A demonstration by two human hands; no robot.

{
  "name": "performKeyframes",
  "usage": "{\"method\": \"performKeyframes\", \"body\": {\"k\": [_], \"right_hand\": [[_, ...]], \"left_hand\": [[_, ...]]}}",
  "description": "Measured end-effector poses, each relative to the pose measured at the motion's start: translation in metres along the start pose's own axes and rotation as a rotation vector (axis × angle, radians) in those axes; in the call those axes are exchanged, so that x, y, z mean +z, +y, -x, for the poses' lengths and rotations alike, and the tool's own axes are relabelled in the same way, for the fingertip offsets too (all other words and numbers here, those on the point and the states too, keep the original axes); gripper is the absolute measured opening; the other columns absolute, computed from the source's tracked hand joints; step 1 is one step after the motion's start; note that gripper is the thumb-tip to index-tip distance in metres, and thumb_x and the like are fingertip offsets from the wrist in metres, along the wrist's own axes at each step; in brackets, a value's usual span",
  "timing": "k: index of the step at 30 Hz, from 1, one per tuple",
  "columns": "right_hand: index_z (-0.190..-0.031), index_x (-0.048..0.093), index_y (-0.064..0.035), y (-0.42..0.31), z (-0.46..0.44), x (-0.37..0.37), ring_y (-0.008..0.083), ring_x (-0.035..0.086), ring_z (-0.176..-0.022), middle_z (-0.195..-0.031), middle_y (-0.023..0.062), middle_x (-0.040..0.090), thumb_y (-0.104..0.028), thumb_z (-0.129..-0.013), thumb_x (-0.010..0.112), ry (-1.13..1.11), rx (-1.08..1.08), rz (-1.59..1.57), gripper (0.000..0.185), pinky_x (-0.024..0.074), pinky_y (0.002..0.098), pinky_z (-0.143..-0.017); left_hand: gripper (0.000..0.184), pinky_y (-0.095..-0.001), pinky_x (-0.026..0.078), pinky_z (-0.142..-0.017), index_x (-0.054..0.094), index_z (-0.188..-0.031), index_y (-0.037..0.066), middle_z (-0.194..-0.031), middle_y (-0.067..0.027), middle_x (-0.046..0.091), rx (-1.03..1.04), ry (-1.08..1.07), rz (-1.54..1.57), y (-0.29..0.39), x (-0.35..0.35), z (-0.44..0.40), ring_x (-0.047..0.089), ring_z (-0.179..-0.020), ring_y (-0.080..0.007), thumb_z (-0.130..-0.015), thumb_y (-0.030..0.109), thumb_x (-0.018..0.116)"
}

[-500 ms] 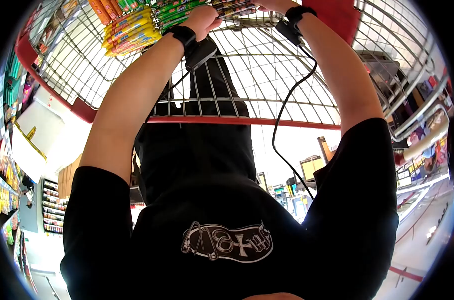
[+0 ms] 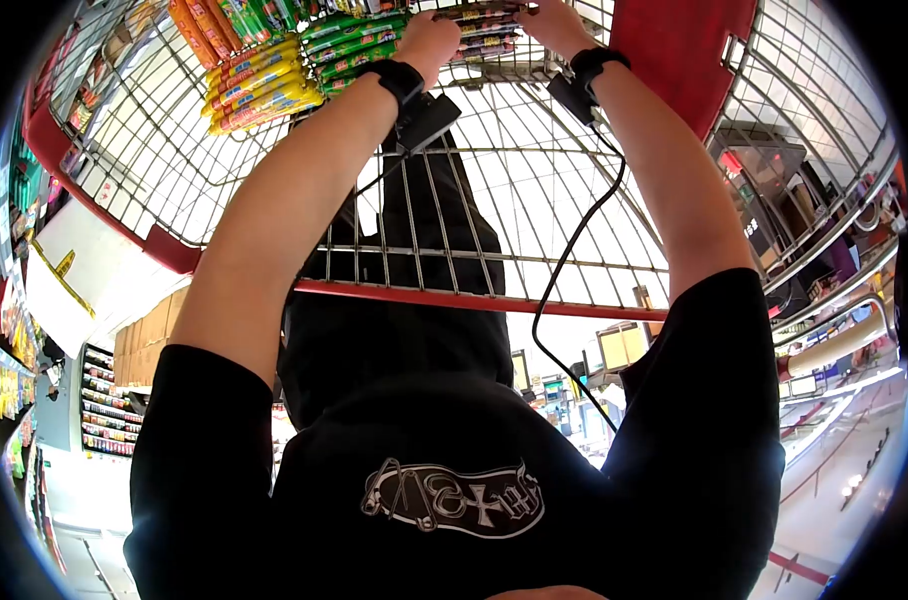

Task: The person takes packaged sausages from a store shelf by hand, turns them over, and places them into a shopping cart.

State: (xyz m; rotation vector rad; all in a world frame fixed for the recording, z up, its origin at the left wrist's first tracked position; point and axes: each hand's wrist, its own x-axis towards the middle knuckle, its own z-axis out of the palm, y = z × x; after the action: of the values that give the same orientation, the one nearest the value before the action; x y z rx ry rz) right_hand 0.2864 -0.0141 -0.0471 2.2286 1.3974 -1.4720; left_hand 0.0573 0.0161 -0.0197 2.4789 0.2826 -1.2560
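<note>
Slim dark packets lie stacked between my two hands inside a wire shopping cart. My left hand is closed at their left end, its fingertips mostly hidden. At their right end is my right hand, fingers bent against the packets and partly cut off by the top of the view. Left of my left hand, green packets sit in a neat stack. Beside those are yellow packets and orange packets. A black band with a small box is strapped to each wrist.
The cart's red rim bar runs across in front of my body. A red panel stands at the cart's right. A black cable hangs from my right wrist. Stocked shelves line the far left; cardboard boxes are stacked nearer.
The cart and packets sit slightly lower in view, so more of the dark packets shows. My left hand has shifted right and down; my right hand appears slightly lower.
</note>
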Motion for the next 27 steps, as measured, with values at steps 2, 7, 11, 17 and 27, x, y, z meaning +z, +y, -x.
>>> {"method": "performKeyframes", "body": {"k": [2,7,11,17,27], "right_hand": [[-0.123,0.069,-0.0044,0.02,-0.012,0.017,0.0385,0.069,-0.094,-0.109,0.0212,0.072,-0.031,-0.098,0.066,0.071,-0.056,0.018,0.037,0.0549,0.0499,-0.081],[-0.128,0.067,-0.0037,0.005,-0.011,0.018,0.0388,0.069,-0.096,-0.111,0.0241,0.071,-0.032,-0.098,0.066,0.087,-0.133,0.058,0.041,0.0552,0.0508,-0.084],[-0.126,0.067,-0.0006,-0.012,0.003,0.01,0.0399,0.07,-0.091,-0.103,0.0262,0.072,-0.027,-0.095,0.069,0.06,-0.071,-0.041,0.04,0.0554,0.0495,-0.078],[-0.118,0.067,0.0016,0.006,0.001,0.029,0.0398,0.07,-0.091,-0.102,0.0256,0.072,-0.024,-0.094,0.07,0.196,-0.106,-0.121,0.035,0.0554,0.0488,-0.079],[-0.109,0.07,-0.0023,-0.004,0.002,0.011,0.0396,0.066,-0.093,-0.098,0.0219,0.07,-0.021,-0.095,0.071,0.13,-0.082,0.111,0.023,0.0535,0.0521,-0.083]], "left_hand": [[0.031,-0.0468,0.043,-0.107,0.043,-0.079,0.011,-0.076,-0.0089,0.03,-0.06,-0.135,-0.05,0.012,-0.008,-0.008,0.037,-0.072,-0.0258,-0.109,0.001,0.044],[0.027,-0.0468,0.042,-0.115,0.044,-0.083,0.011,-0.071,-0.0095,0.031,-0.132,0.033,0.056,0.014,0.023,-0.012,0.042,-0.073,-0.0259,-0.108,0.001,0.044],[0.02,-0.0465,0.049,-0.109,0.063,-0.118,0.004,-0.076,-0.0093,0.045,-0.078,-0.014,0.224,0.012,0.019,0.007,0.05,-0.079,-0.0269,-0.108,0.004,0.046],[0.036,-0.0353,0.06,-0.079,0.068,-0.129,0.007,-0.115,-0.0134,0.076,-0.176,0.753,1.625,0.006,0.034,0.023,0.076,-0.088,-0.0285,-0.098,0.02,0.057],[0.034,-0.0395,0.06,-0.076,0.07,-0.124,0.008,-0.101,-0.0136,0.077,-0.233,0.763,1.337,-0.016,0.044,0.038,0.074,-0.077,-0.0285,-0.098,0.022,0.054]]}}
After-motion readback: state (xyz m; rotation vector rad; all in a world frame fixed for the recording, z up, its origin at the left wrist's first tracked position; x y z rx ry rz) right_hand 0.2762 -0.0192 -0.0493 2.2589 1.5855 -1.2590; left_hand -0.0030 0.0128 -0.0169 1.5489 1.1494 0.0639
